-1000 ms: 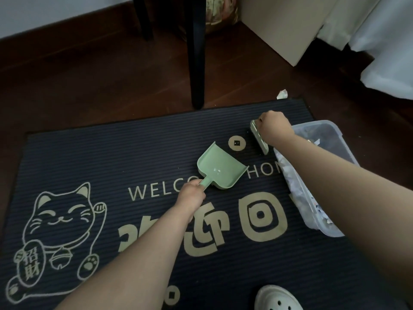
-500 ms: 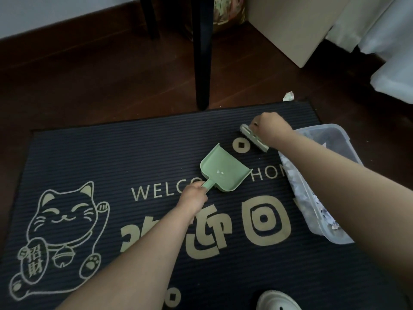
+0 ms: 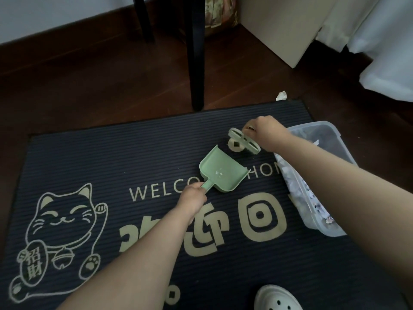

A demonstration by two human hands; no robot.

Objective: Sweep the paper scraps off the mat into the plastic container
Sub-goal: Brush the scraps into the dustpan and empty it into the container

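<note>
My left hand [image 3: 193,198] grips the handle of the green dustpan [image 3: 223,173] near the middle of the mat [image 3: 111,153]. My right hand [image 3: 263,133] is clenched around the small brush [image 3: 244,143], at 1 o'clock from the dustpan and near it. The plastic container [image 3: 321,124] stands at the 3 o'clock edge of the mat with paper scraps [image 3: 292,184] inside, and one scrap [image 3: 281,95] lies on the floor [image 3: 111,86] at 11 o'clock from it.

Left hand [image 3: 193,199], right hand [image 3: 266,133], both curled tight.

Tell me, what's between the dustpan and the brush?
Just bare mat with a printed coin between dustpan and brush, in the head view.
</note>
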